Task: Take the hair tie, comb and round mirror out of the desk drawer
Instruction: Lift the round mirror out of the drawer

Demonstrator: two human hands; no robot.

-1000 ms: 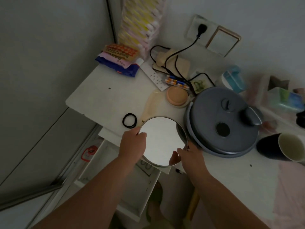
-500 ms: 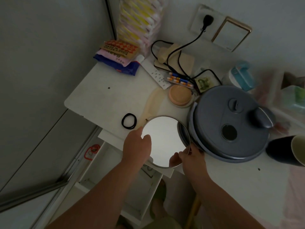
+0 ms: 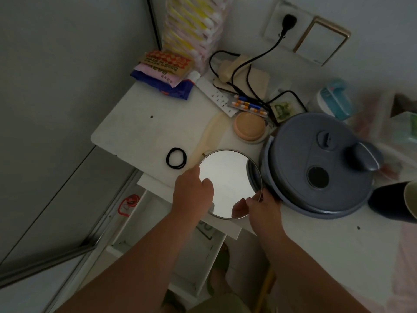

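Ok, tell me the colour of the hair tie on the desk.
Black. The hair tie shows clearly against the white desk in the head view.

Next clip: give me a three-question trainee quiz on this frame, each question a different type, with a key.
1. True or false: the hair tie lies on the desk.
2. Multiple choice: what do the left hand and the right hand hold? A) the dark cup B) the round mirror C) the grey lid
3. Fill in: the cream comb lies on the desk between the hair tie and the round peach ____.

Key: 1 true; 2 B; 3 compact.
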